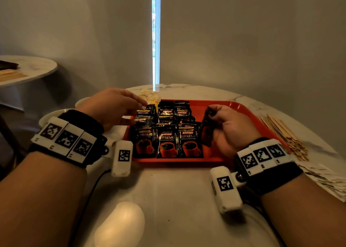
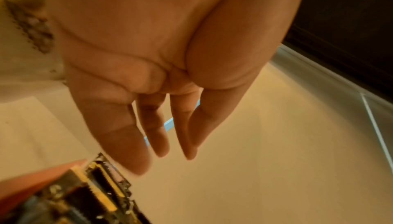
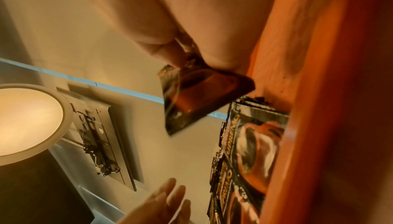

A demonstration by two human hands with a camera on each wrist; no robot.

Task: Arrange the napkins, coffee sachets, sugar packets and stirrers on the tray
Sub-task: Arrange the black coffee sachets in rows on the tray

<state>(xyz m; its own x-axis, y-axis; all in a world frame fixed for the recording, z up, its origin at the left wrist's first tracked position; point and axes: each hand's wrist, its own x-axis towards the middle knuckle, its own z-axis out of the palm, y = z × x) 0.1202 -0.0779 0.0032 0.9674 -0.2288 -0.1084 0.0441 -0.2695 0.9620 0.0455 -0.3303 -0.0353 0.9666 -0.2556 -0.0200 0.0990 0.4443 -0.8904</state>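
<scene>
Head view shows a round marble table carrying a red tray, its left and middle part covered by overlapping rows of black coffee sachets. To the right of the tray, a heap of wooden stirrers lies on the table, with a stack of napkins nearer the table's edge. Pale sugar packets sit in a pile just behind the tray's far left corner. At the far left stands a second table. The left hand hovers over the left sachet rows, fingers straight and holding nothing. The right hand pinches a single sachet upright above the tray's bare right part.
</scene>
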